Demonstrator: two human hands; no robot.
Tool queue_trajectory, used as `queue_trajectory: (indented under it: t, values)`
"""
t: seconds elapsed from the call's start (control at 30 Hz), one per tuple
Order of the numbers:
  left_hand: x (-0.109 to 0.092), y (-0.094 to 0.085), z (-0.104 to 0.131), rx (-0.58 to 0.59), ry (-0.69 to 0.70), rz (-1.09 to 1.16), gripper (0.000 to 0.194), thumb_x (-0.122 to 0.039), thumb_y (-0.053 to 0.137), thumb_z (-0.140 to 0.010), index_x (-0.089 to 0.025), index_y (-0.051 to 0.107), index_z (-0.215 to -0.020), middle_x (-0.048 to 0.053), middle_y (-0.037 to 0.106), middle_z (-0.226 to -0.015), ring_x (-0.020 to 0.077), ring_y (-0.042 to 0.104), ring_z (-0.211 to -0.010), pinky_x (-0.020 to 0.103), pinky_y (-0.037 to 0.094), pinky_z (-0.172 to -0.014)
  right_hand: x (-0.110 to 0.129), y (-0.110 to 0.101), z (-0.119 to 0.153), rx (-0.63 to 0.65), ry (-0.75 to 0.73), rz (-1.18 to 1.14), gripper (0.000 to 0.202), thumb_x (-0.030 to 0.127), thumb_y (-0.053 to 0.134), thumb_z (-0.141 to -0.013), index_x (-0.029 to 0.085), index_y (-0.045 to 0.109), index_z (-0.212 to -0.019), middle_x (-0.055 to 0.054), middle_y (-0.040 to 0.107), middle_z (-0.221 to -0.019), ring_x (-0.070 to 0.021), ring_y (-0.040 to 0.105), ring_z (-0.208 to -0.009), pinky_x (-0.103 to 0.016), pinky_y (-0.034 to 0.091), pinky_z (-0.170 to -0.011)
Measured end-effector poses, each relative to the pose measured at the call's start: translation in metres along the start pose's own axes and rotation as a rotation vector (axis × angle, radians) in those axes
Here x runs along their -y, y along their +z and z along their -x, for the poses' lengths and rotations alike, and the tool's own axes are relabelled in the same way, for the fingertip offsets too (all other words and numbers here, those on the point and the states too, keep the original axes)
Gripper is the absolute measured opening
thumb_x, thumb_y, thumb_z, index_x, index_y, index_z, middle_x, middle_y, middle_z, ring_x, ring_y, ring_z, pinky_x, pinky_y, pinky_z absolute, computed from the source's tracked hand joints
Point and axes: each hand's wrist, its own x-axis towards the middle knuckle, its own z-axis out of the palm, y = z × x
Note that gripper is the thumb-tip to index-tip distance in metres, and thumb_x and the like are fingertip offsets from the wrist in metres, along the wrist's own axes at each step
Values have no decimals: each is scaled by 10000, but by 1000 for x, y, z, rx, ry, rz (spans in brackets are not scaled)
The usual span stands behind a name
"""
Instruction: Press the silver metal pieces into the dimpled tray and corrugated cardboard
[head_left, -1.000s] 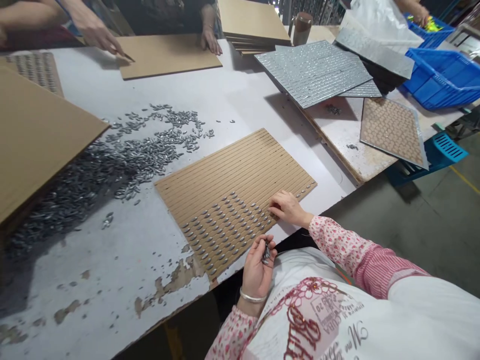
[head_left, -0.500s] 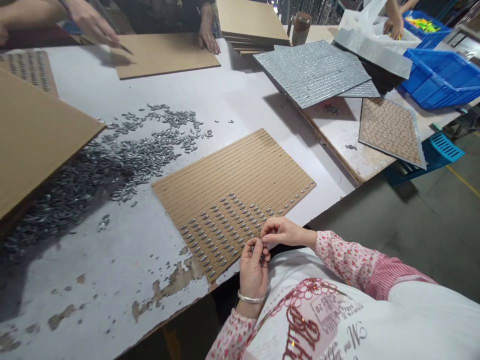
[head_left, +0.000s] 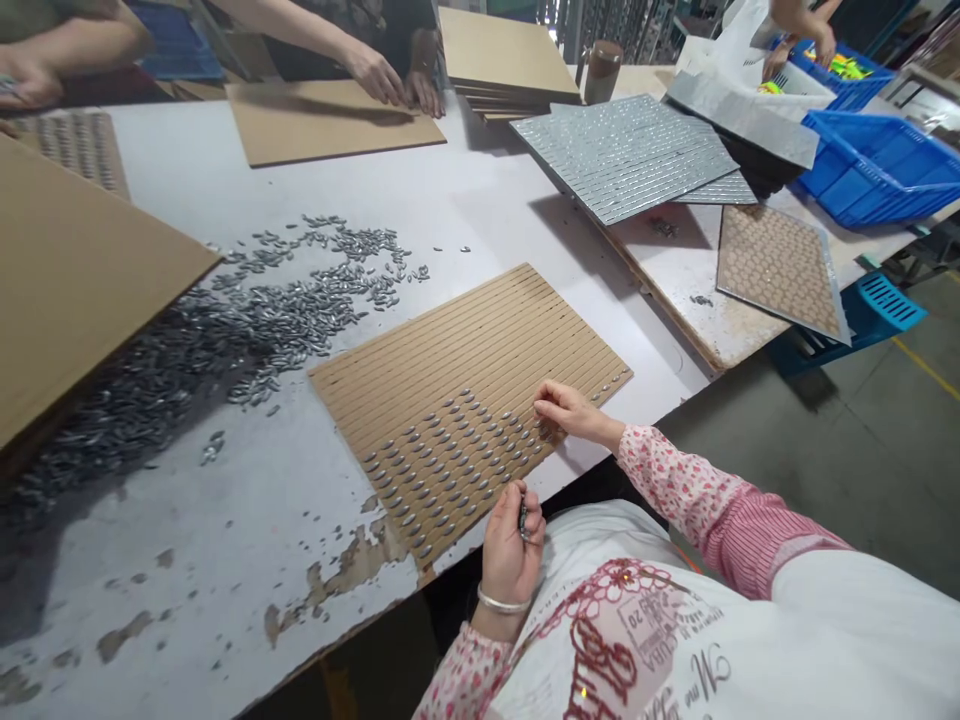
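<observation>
A grooved tan board (head_left: 450, 350) lies on the white table (head_left: 315, 540), with rows of small silver oval pieces (head_left: 442, 460) set in the grooves of its near part. My left hand (head_left: 514, 545), with a bracelet at the wrist, is curled around several of these metal pieces at the board's near edge. My right hand (head_left: 566, 408) is over the board's right part, fingertips pinched together; what lies between them is too small to make out. A large heap of loose metal pieces (head_left: 300, 310) spreads left of the board.
A plain brown board (head_left: 75, 280) overhangs the heap at left. Across the table, a person's hands (head_left: 397, 85) are at another board (head_left: 300, 120). Silvery grooved panels (head_left: 630, 150), a patterned panel (head_left: 784, 265) and a blue crate (head_left: 877, 165) are at right.
My right hand has moved away from my left, up and over the board. My left hand stays near the edge, closed on the pieces. The other person's hand has shifted right across their board.
</observation>
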Motion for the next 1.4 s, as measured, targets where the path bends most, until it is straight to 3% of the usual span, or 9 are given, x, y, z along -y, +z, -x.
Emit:
queue_trajectory:
  t: [0.07,0.17,0.33,0.53,0.67,0.93,1.17,1.27,1.4]
  values:
    - [0,-1,0,29,-4,0,220,-320,695,-712,-162,576,-807,-69,438,-548,15,331,-407,118,267,-356,-3,-4,-7,66,-93,276,91,150,484,-843,146,571,-817,-27,611,-769,-120,522,-721,-263,400,-724]
    - [0,-2,0,23,25,-1,252,-287,704,-703,-159,591,-889,-41,501,-610,32,418,-478,129,348,-421,-3,-6,-10,147,-204,492,111,96,515,-817,136,614,-846,-51,626,-833,-136,530,-798,-274,385,-784]
    - [0,-4,-1,-18,10,-40,254,-204,696,-696,-159,592,-923,1,587,-695,48,500,-538,140,413,-484,-4,-7,-9,144,-181,536,72,153,585,-805,131,620,-864,-24,622,-767,-114,517,-701,-227,377,-680]
    - [0,-4,-3,-31,15,-56,224,-203,700,-691,-167,578,-876,30,635,-791,71,546,-587,146,428,-469,-8,-4,-10,137,-251,732,179,284,532,-869,145,637,-827,-61,631,-824,-153,502,-799,-281,351,-773]
    - [0,-3,-3,-47,31,-33,225,-186,722,-668,-152,608,-859,26,632,-822,67,561,-626,156,474,-532,-8,1,-7,70,-169,796,185,327,552,-852,165,625,-798,-51,624,-830,-167,488,-825,-286,329,-733]
    - [-1,1,-5,-102,65,19,178,-177,721,-676,-147,615,-816,15,629,-773,51,540,-572,139,455,-491,-2,4,-4,-24,-92,655,108,253,617,-790,159,583,-749,-28,600,-748,-150,485,-756,-273,348,-704]
    - [-1,4,-10,-123,77,69,106,-172,691,-710,-150,608,-771,-15,603,-708,43,543,-561,122,443,-477,27,10,31,402,-369,148,239,380,600,-813,149,585,-870,-35,598,-820,-123,533,-772,-242,425,-715]
    - [-2,6,-10,-113,79,72,55,-170,650,-749,-144,621,-787,-4,614,-719,46,552,-567,129,457,-488,28,16,34,335,-389,202,211,342,511,-879,155,580,-809,-36,595,-773,-130,517,-771,-261,414,-749]
    - [-5,9,-6,-96,75,68,163,-119,517,-824,-114,632,-940,107,664,-941,132,634,-806,224,539,-674,12,11,14,99,-248,343,176,293,504,-886,151,566,-803,-34,593,-778,-136,503,-766,-263,386,-730]
